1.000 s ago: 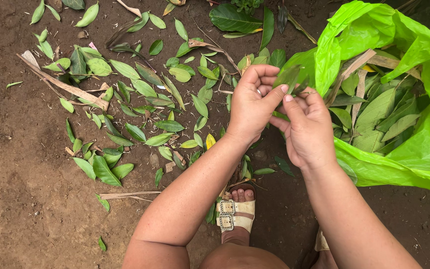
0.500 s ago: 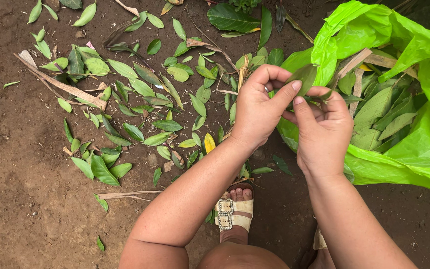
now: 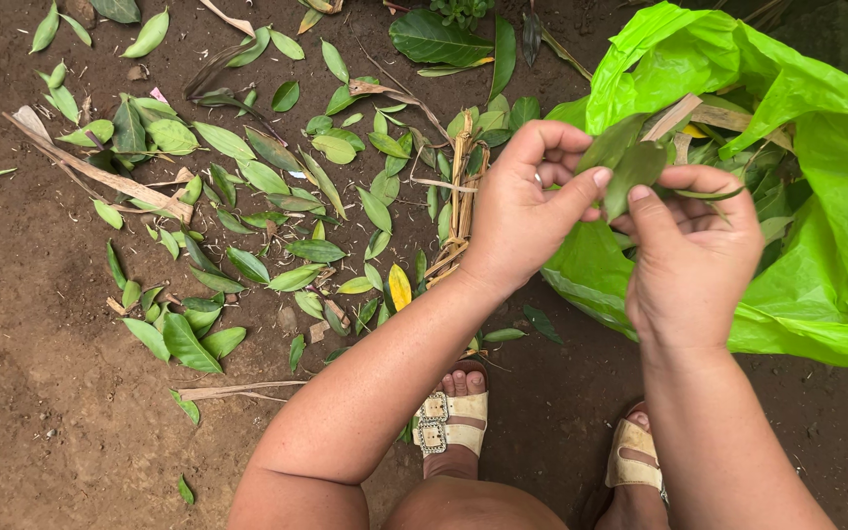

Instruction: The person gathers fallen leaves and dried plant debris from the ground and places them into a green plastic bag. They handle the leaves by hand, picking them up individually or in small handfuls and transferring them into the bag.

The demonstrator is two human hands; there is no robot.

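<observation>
Here, leaf [image 3: 628, 169] angled up-left, both hands [image 3: 522, 211] pinching

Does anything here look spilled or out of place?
Yes: loose green leaves lie scattered over the bare dirt, not in the green bag. One yellow leaf stands out among them. Both hands, left and right, hold a leaf.

Bare brown soil [image 3: 51, 393] makes the floor, outdoors in soft, even daylight. Loose green leaves [image 3: 247, 196] lie scattered across it, mixed with dry pale strips of husk [image 3: 100, 177] and a single yellow leaf [image 3: 399, 287].
</observation>
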